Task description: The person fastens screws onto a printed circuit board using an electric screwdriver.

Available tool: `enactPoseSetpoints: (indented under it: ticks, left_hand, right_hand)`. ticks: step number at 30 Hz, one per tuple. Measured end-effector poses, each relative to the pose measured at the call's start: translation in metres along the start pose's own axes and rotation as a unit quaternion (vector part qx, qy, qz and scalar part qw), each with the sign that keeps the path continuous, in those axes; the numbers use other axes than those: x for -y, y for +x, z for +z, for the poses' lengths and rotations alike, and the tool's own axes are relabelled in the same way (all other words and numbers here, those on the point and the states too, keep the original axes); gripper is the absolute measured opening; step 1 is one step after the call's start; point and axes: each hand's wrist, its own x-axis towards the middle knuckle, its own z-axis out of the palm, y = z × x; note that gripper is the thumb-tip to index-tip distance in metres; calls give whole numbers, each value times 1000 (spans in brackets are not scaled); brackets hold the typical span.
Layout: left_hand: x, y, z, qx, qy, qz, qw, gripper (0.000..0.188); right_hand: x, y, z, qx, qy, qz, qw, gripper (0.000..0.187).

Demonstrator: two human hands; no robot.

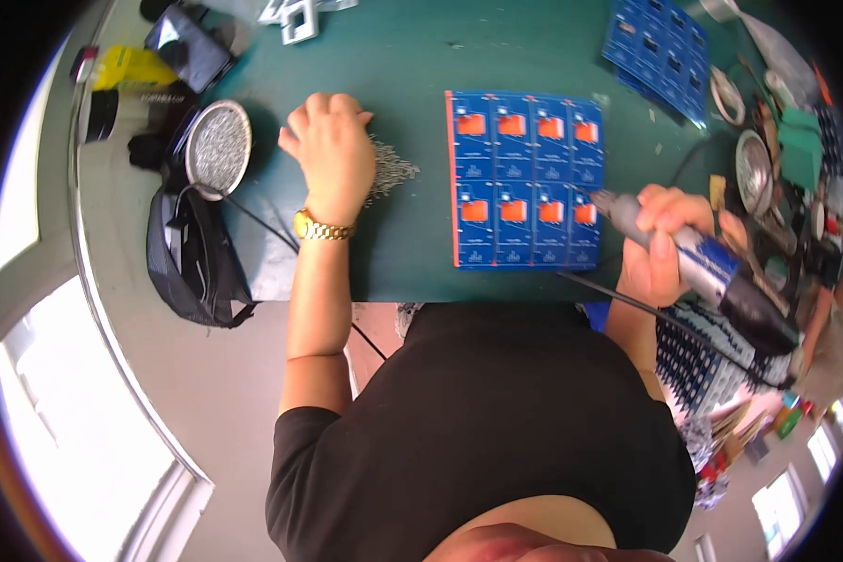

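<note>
From my seat I see the right hand (660,245) wrapped around a grey and blue powered screwdriver (688,262), fingers closed on its barrel near the tabletop's (412,66) near edge at the right. The tool's long axis runs slantwise: its narrow tip points up and to the left, touching or just over the right rim of the blue panel of circuit boards (526,180), while its dark rear end trails down and to the right, off the tabletop's edge, with a black cable (618,295) running out beneath it. The panel lies flat in the middle of the tabletop, two rows of four boards, each with an orange patch. My left hand (330,150), a gold wristwatch (320,228) on its wrist, rests knuckles up to the left of the panel with fingers curled down onto a heap of small metal screws (391,171); I cannot tell whether it has pinched any. A round dish (219,148) of silver parts sits at the left edge, and a second blue panel (658,47) lies at the far right corner.
</note>
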Motion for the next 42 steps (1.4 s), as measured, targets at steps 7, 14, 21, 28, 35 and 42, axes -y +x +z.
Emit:
enactPoseSetpoints:
  ticks: [7,14,21,28,35,42]
  left_hand:
    - [-35,12,-25,-9,-282,-12,959,7]
    - [-132,0,-31,121,-466,160,862,9]
    - [-176,-9,-3,35,-350,331,876,11]
    - [-182,-9,2,50,-316,332,887,11]
    - [-184,-13,0,72,-276,318,904,12]
    - [-175,-9,0,83,-309,326,890,12]
  right_hand:
    - [30,-2,-22,-2,-11,-50,999,61]
    - [34,-5,-41,-28,-6,-51,998,69]
    - [26,-9,-52,14,-3,-63,998,68]
    - [24,-6,-51,10,-8,-53,999,66]
    - [25,-6,-46,-23,-2,-49,999,62]
    - [17,-7,-48,-19,29,-54,998,67]
